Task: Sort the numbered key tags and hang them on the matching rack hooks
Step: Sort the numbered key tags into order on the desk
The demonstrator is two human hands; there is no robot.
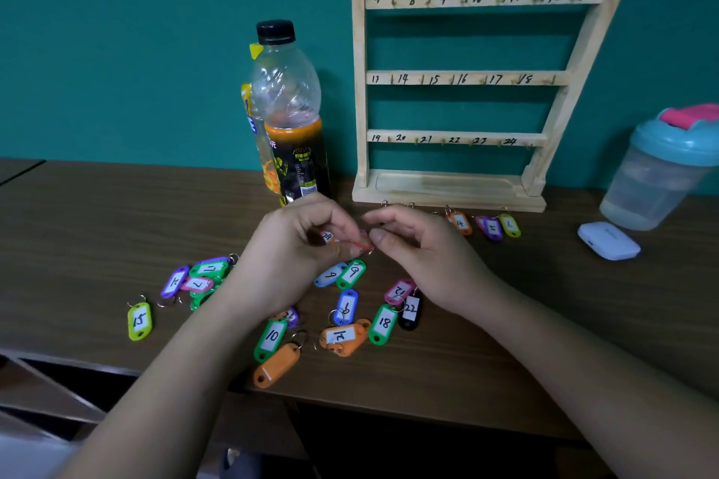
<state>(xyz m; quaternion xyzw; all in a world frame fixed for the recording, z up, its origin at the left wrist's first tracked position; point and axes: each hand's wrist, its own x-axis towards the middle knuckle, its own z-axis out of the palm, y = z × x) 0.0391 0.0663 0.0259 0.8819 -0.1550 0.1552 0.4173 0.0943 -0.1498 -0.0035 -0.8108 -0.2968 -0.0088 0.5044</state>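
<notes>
Head view: the wooden rack (pixel 358 89) stands upright at the back of the surface (pixel 544 323), and every hook (pixel 428 0) visible on its numbered rails, 7 to 24, is bare. Nothing hangs there yet, so the hanging part of the task looks untouched.

Just in front of the rack's base, tags 4 (pixel 460 224), 5 (pixel 492 227) and 6 (pixel 510 226) lie in a row in order, which suggests sorting has begun. Further out from the rack, toward the person, the loose tags (pixel 342 336) lie scattered and unsorted, among them 15, 10, 18, 22, 21 and 12.

Between that scatter and the rack base, the left hand (pixel 295 245) has its fingers curled in a pinching grip on a reddish tag (pixel 363 243); its number is too small to read with confidence. The right hand (pixel 420 257) sits just beside it, thumb and forefinger curled up to the tag's ring end; I cannot tell whether its grip has closed on anything.

Left of the rack stands a bottle (pixel 290 109); right of it, a shaker cup (pixel 657 171) and a white case (pixel 609 241).
</notes>
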